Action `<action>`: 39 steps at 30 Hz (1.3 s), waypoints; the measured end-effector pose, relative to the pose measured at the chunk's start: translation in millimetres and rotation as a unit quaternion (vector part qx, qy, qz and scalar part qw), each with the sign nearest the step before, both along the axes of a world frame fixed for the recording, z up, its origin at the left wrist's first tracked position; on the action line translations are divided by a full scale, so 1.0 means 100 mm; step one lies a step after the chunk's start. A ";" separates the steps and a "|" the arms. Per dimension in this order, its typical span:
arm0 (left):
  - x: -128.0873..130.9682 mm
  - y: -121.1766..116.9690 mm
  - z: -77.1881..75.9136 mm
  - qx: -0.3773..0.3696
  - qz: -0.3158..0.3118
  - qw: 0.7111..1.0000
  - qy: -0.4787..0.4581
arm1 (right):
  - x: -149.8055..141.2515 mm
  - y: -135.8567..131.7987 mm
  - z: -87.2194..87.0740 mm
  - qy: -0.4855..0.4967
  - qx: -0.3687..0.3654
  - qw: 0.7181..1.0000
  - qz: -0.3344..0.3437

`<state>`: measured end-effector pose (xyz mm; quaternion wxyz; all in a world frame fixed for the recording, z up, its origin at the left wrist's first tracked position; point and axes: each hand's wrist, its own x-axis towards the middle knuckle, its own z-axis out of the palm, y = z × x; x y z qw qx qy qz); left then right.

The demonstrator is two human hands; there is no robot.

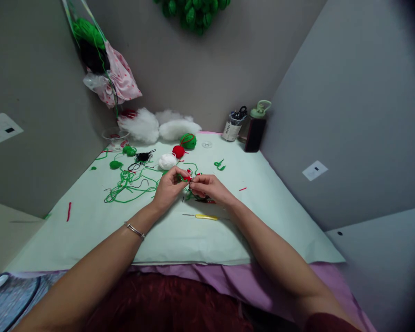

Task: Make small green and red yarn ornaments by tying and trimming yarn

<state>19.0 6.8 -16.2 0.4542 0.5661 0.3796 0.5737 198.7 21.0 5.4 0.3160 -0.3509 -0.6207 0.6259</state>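
My left hand point(171, 186) is closed, pinching a small red and green yarn piece point(186, 178) with a bit of white at its top. Close against it, my right hand point(209, 188) has its fingertips pressed together at the piece's right side; whatever is between them is too small to make out. Beneath my right hand lies a dark and orange-red tool point(205, 201), partly hidden. Nearer to me, a crochet hook with a yellow handle point(206, 216) rests on the pale green table cover point(166, 244). Loose green yarn point(124, 191) is tangled left of my left hand.
Behind my hands sit white point(167, 161), red point(178, 151) and green yarn balls point(188, 141), with black yarn point(143, 157) to the left. White stuffing point(140, 125) lies against the wall. A cup of pens and scissors point(232, 129), a phone point(255, 134) and a bottle point(260, 109) stand back right.
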 end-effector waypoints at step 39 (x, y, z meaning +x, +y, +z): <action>-0.03 -0.07 0.16 -0.216 -0.240 0.934 -0.151 | 1.27 0.67 0.14 0.218 -0.029 0.893 -0.392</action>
